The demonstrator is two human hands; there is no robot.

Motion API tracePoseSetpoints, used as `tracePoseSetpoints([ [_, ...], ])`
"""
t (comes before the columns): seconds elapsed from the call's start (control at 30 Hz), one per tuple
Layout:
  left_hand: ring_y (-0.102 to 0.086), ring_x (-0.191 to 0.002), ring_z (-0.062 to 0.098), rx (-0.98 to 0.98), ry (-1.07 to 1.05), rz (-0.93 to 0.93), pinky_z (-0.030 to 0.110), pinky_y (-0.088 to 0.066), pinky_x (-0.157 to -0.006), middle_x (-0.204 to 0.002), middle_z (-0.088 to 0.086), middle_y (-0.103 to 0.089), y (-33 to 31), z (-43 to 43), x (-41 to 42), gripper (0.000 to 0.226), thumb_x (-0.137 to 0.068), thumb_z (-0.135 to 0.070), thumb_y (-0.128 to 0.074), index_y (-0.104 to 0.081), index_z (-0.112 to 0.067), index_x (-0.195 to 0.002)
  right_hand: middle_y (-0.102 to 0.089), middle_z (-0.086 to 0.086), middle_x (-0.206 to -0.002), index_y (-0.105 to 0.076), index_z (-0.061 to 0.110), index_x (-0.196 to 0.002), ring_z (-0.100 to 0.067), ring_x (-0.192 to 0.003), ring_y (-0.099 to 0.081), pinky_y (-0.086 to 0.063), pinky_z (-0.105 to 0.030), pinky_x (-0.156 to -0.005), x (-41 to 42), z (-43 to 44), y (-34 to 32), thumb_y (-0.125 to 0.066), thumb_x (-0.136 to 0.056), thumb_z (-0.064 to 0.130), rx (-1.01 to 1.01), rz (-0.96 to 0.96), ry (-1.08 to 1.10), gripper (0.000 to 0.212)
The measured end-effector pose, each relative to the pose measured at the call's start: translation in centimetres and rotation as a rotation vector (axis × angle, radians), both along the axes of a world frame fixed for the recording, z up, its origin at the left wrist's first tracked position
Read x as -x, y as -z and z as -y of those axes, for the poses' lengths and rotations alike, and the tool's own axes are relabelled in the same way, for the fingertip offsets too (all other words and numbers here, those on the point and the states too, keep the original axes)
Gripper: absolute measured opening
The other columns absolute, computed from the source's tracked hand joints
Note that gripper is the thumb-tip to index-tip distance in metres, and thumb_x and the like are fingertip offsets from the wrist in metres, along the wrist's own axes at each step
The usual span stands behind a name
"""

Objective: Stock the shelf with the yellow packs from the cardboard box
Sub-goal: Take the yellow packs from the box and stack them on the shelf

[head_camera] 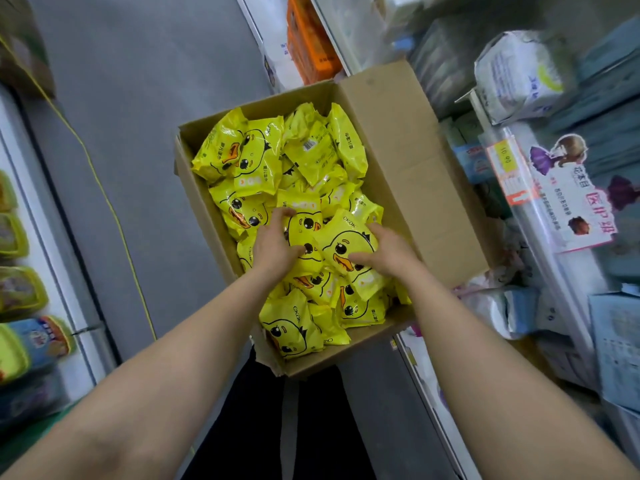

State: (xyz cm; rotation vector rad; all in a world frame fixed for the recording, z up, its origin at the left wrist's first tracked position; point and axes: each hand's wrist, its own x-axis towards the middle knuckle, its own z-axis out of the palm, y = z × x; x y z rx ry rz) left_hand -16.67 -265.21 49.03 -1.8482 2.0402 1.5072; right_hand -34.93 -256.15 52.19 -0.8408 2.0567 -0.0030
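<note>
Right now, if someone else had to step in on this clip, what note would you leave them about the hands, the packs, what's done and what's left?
Left hand: inside the cardboard box, fingers curled round a yellow pack.
Right hand: grips the neighbouring pack, thumb on its front.
Packs: the box sits in the aisle beside the shelf, heaped nearly full; neither gripped pack is lifted clear.
Done: box open. No yellow pack shows on the shelf.
Left: lift these two out, shelve them, then the rest.
</note>
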Motion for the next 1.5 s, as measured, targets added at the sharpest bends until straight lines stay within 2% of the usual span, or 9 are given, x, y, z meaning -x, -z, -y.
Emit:
tracePoseSetpoints([
  [0.33, -0.060, -0.106, 0.026, 0.237, 0.155, -0.082, 0.041, -0.050, -0.089, -0.123, 0.002, -0.064, -9.2, 3.1, -0.3, 0.071, -0.077, -0.003, -0.074, -0.049, -0.040, -0.132, -0.056, 0.002, -0.135, -0.040, 0.031, -0.140, -0.023, -0.117, -0.058, -0.046, -0.047, -0.102, 3.2, -0.5, -8.5, -0.081, -0.075, 0.024, 0.322, 0.146, 0.313, 0.077],
  [0.43, -0.059, -0.107, 0.026, 0.307, 0.217, -0.114, 0.039, -0.049, -0.086, -0.128, -0.002, -0.062, -13.3, 4.7, 0.6, 0.072, -0.078, -0.002, -0.073, -0.049, -0.042, -0.132, -0.046, 0.010, -0.136, -0.036, 0.029, -0.145, -0.013, -0.125, -0.046, -0.038, -0.035, -0.108, 3.4, -0.4, -13.7, -0.081, -0.077, 0.018, 0.528, 0.103, 0.328, 0.082],
  [0.57, -0.056, -0.117, 0.026, 0.401, 0.261, -0.211, 0.039, -0.046, -0.093, -0.134, -0.002, -0.058, -18.6, 6.4, 1.8, 0.075, -0.075, -0.002, -0.074, -0.048, -0.041, -0.134, -0.057, 0.011, -0.130, -0.058, 0.033, -0.126, -0.010, -0.119, -0.053, -0.042, -0.033, -0.105, 4.1, -0.5, -18.9, -0.082, -0.075, 0.018, 0.713, 0.001, 0.271, 0.058],
  [0.67, -0.059, -0.109, 0.029, 0.454, 0.317, -0.265, 0.040, -0.049, -0.088, -0.129, 0.001, -0.060, -22.5, 7.3, 2.8, 0.079, -0.074, -0.003, -0.074, -0.044, -0.044, -0.134, -0.058, 0.017, -0.122, -0.060, 0.035, -0.121, -0.006, -0.112, -0.054, -0.039, -0.008, -0.090, 4.5, -0.7, -23.0, -0.079, -0.078, 0.019, 0.785, -0.083, 0.261, 0.050],
  [0.8, -0.062, -0.091, 0.028, 0.498, 0.380, -0.359, 0.042, -0.054, -0.077, -0.120, 0.008, -0.061, -27.8, 8.2, 4.2, 0.082, -0.075, -0.003, -0.070, -0.037, -0.051, -0.132, -0.060, 0.015, -0.123, -0.059, 0.037, -0.117, -0.011, -0.112, -0.056, -0.044, -0.032, -0.098, 5.1, -1.2, -28.5, -0.069, -0.081, 0.015, 0.873, -0.201, 0.225, 0.043],
  [1.1, -0.057, -0.089, 0.021, 0.669, 0.549, -0.503, 0.030, -0.045, -0.073, -0.118, -0.001, -0.058, -37.6, 8.9, 8.8, 0.081, -0.075, -0.004, -0.070, -0.036, -0.039, -0.139, -0.060, 0.012, -0.120, -0.054, 0.045, -0.110, -0.014, -0.100, -0.060, -0.049, -0.031, -0.085, 7.2, -4.9, -38.4, -0.064, -0.080, 0.012, 1.001, -0.405, 0.283, 0.046],
  [1.23, -0.062, -0.091, 0.030, 0.680, 0.587, -0.524, 0.044, -0.053, -0.080, -0.107, 0.007, -0.064, -40.6, 8.7, 11.9, 0.078, -0.073, -0.010, -0.075, -0.037, -0.040, -0.135, -0.066, 0.004, -0.105, -0.052, 0.042, -0.111, -0.025, -0.090, -0.065, -0.055, -0.044, -0.082, 9.2, -7.2, -41.1, -0.064, -0.077, 0.014, 1.072, -0.491, 0.339, 0.046],
  [1.4, -0.059, -0.107, 0.030, 0.739, 0.659, -0.487, 0.033, -0.046, -0.083, -0.120, 0.009, -0.063, -43.4, 7.6, 16.7, 0.061, -0.078, -0.012, -0.075, -0.050, -0.021, -0.133, -0.062, 0.002, -0.103, -0.052, 0.030, -0.114, -0.020, -0.087, -0.063, -0.053, -0.032, -0.077, 13.7, -9.9, -43.1, -0.068, -0.082, 0.009, 1.149, -0.573, 0.507, 0.042],
  [1.5, -0.059, -0.106, 0.029, 0.776, 0.700, -0.471, 0.034, -0.047, -0.085, -0.118, 0.009, -0.065, -44.7, 6.9, 19.7, 0.053, -0.078, -0.014, -0.075, -0.057, -0.019, -0.127, -0.065, 0.001, -0.099, -0.053, 0.032, -0.111, -0.024, -0.086, -0.065, -0.055, -0.040, -0.079, 17.4, -11.3, -43.7, -0.073, -0.080, 0.013, 1.117, -0.657, 0.565, 0.041],
])
